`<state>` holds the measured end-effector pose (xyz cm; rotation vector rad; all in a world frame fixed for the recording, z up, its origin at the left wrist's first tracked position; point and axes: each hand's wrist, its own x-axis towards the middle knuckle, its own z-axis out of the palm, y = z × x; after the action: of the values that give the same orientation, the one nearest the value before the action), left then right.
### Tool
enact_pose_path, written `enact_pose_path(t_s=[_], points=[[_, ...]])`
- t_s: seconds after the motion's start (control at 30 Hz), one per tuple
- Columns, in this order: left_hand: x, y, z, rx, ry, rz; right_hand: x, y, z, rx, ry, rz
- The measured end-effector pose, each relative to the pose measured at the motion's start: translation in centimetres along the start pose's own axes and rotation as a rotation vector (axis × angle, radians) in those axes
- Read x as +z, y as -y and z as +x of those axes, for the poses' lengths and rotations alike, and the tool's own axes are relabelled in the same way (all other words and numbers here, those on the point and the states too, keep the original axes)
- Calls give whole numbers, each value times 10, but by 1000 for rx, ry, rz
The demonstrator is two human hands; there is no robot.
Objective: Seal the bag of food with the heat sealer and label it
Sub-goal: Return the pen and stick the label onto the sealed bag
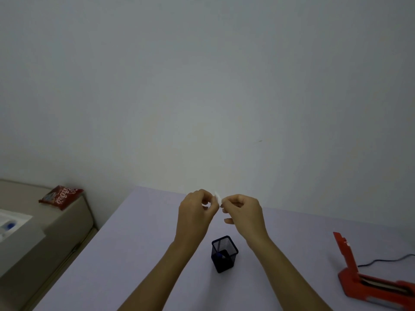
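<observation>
Both my hands are raised above the pale purple table (pixel 139 254), fingertips close together. A small white label (pixel 217 195) sits between them; my left hand (pixel 195 214) and my right hand (pixel 243 213) each pinch it with curled fingers. The red heat sealer (pixel 368 277) stands at the right edge of the table with its arm lifted open. A red bag of food (pixel 61 196) lies on a beige surface at the far left, well away from my hands.
A dark mesh pen holder (pixel 224 253) with a blue-capped pen inside stands on the table below my hands. A dark cable (pixel 386 261) runs from the sealer to the right. A white tray (pixel 11 223) lies at the far left. A plain wall is behind.
</observation>
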<state>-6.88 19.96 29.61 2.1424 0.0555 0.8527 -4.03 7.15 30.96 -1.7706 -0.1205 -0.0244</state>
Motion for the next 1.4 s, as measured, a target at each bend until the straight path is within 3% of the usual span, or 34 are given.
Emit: enact_pose_path(t_s=[0.2, 0.4, 0.67, 0.77, 0.97, 1.1, 1.2, 1.4], points=[[-6, 25, -3, -112, 19, -32, -3, -44, 9, 208, -7, 27], [1, 63, -44, -260, 96, 1, 15, -151, -11, 548, 161, -43], [17, 104, -105, -458, 207, 76, 40, -271, -56, 806, 276, -190], [22, 109, -116, -483, 235, 105, 42, -289, -61, 775, 303, -312], [28, 109, -125, -499, 288, 120, 33, -282, -60, 465, 365, -628], [30, 101, -121, -476, 268, 118, 36, -227, -55, 271, 156, -380], [34, 90, -114, -436, 254, 109, 39, -180, -57, 213, 91, -145], [48, 60, -108, -353, 236, 55, 19, -135, -63, 152, -6, -111]])
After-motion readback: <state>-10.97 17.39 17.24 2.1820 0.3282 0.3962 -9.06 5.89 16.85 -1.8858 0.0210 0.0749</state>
